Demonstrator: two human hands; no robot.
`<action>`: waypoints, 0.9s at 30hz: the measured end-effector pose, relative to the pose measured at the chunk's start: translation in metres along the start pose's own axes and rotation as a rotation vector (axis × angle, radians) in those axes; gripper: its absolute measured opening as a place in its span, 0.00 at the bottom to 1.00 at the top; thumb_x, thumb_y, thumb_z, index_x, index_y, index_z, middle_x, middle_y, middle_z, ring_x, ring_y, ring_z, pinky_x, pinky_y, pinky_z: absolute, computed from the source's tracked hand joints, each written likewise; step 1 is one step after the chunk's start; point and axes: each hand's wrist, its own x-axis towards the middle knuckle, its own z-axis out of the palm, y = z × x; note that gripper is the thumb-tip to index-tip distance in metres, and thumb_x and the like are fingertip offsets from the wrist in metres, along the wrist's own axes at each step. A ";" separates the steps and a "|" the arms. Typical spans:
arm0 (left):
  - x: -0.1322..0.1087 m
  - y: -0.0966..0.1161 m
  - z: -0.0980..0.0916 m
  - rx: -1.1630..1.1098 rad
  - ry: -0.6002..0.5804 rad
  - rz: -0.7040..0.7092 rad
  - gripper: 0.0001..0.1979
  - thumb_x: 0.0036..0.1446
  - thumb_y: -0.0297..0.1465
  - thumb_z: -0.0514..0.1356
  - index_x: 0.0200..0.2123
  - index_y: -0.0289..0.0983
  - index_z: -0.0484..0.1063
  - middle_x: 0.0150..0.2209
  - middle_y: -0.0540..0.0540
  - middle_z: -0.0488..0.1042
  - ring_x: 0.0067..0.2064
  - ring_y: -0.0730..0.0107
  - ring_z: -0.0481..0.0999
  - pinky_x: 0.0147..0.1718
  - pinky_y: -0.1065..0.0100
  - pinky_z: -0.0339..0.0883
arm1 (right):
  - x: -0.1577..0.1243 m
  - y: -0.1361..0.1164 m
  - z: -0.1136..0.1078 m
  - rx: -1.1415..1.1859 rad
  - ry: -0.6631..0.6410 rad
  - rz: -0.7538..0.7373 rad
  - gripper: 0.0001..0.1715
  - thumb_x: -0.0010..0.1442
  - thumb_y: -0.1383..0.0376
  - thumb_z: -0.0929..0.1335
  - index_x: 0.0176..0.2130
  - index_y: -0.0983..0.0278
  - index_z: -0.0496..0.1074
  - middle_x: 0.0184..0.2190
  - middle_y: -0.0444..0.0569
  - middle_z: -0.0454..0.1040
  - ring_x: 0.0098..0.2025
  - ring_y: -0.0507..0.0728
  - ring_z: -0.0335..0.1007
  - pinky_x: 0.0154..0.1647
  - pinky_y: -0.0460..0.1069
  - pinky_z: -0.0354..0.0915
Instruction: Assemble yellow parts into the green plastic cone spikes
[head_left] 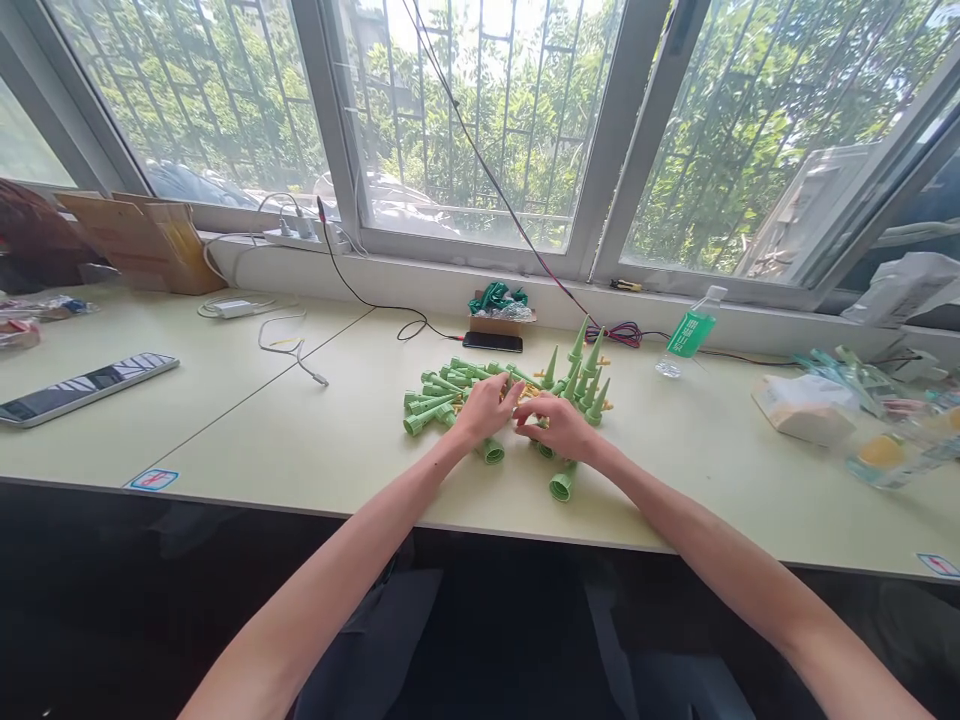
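Observation:
Several green plastic spikes with round open sockets [421, 420] lie in a pile on the pale table [315, 440]. To the right, several green cones [592, 352] stand upright, with small yellow parts beside them. My left hand [486, 405] is over the pile's right part, its fingers bent and close together near small yellow pieces. My right hand [556, 420] is just beside it, fingers curled, left of the upright cones. What either hand holds, if anything, is too small to make out. Two green sockets [560, 487] point toward the front edge, below the hands.
Behind the pile lie a black phone [493, 342] and a small box [501, 318] with green items. A water bottle [688, 335] and a tissue pack [806, 405] are at the right. At the left are a tablet [90, 388], cables [289, 345] and a cardboard box [150, 245].

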 end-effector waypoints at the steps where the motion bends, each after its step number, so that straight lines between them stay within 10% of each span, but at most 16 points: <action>1: 0.000 0.000 0.000 0.006 0.001 0.001 0.20 0.64 0.42 0.52 0.23 0.39 0.55 0.21 0.51 0.62 0.23 0.72 0.60 0.25 0.68 0.52 | 0.000 0.000 0.001 0.007 0.043 -0.012 0.05 0.59 0.68 0.70 0.36 0.60 0.76 0.32 0.45 0.78 0.35 0.54 0.69 0.44 0.53 0.65; 27: 0.002 -0.008 0.003 0.013 -0.019 -0.014 0.14 0.59 0.36 0.56 0.24 0.37 0.60 0.23 0.51 0.65 0.25 0.73 0.61 0.27 0.69 0.55 | -0.019 -0.039 0.019 -0.068 0.453 -0.448 0.13 0.63 0.71 0.67 0.47 0.58 0.70 0.38 0.48 0.77 0.38 0.52 0.75 0.37 0.47 0.71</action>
